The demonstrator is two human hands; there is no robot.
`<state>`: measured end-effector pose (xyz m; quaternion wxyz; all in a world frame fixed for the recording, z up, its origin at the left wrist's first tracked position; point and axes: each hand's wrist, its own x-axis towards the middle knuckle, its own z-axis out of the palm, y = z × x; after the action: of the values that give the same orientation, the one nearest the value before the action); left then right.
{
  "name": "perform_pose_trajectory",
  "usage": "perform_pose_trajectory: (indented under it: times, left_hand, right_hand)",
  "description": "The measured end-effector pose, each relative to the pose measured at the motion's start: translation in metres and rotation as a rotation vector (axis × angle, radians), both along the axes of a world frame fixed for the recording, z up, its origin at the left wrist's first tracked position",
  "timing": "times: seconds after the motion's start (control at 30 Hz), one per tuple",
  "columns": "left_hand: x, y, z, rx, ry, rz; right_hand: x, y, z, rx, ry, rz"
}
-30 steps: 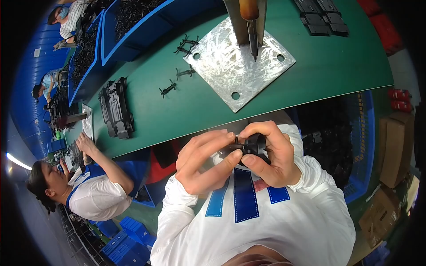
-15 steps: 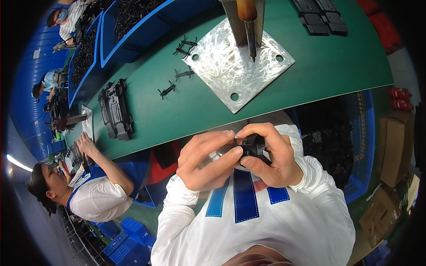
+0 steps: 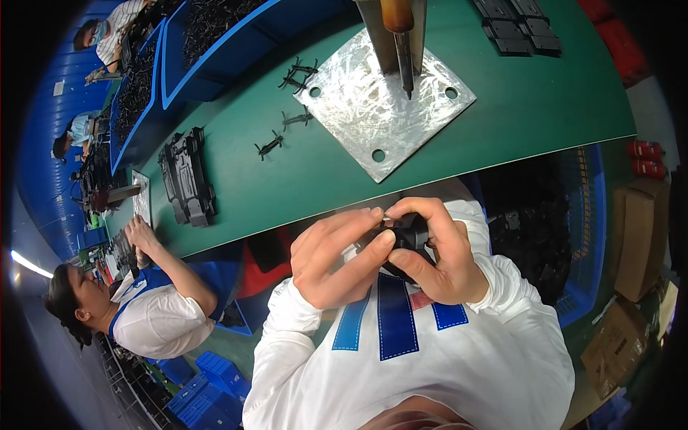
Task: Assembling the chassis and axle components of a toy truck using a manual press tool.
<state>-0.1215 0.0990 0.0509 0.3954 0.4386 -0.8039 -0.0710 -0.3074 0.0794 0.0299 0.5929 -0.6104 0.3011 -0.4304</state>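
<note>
Together, your left hand (image 3: 331, 259) and right hand (image 3: 438, 252) closed around a small black plastic part (image 3: 410, 235), held against your chest below the green surface (image 3: 545, 93). Your left fingertips (image 3: 385, 239) pressed its near face. Beyond lay a metal plate (image 3: 373, 107), black clips (image 3: 271, 144) and stacked black housings (image 3: 188, 179).

Brown cardboard boxes (image 3: 634, 236) stand at right, beside red packs (image 3: 647, 158).
</note>
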Motion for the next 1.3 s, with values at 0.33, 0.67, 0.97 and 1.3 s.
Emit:
perform_pose_trajectory:
  times: [0.33, 0.67, 0.97, 1.3]
  left_hand:
    - [0.002, 0.002, -0.004, 0.297, 0.535, -0.074]
    - [0.002, 0.013, -0.006, 0.611, 0.862, -0.059]
    - [0.004, 0.021, -0.013, 0.649, 0.930, -0.048]
    - [0.006, 0.024, -0.021, 0.579, 0.914, -0.066]
  right_hand:
    - [-0.001, -0.001, 0.001, -0.154, 0.030, 0.005]
    - [-0.001, 0.002, 0.002, -0.196, 0.046, 0.102]
    - [0.006, 0.006, 0.000, -0.186, 0.047, 0.068]
    - [0.004, 0.005, -0.002, -0.195, 0.060, 0.093]
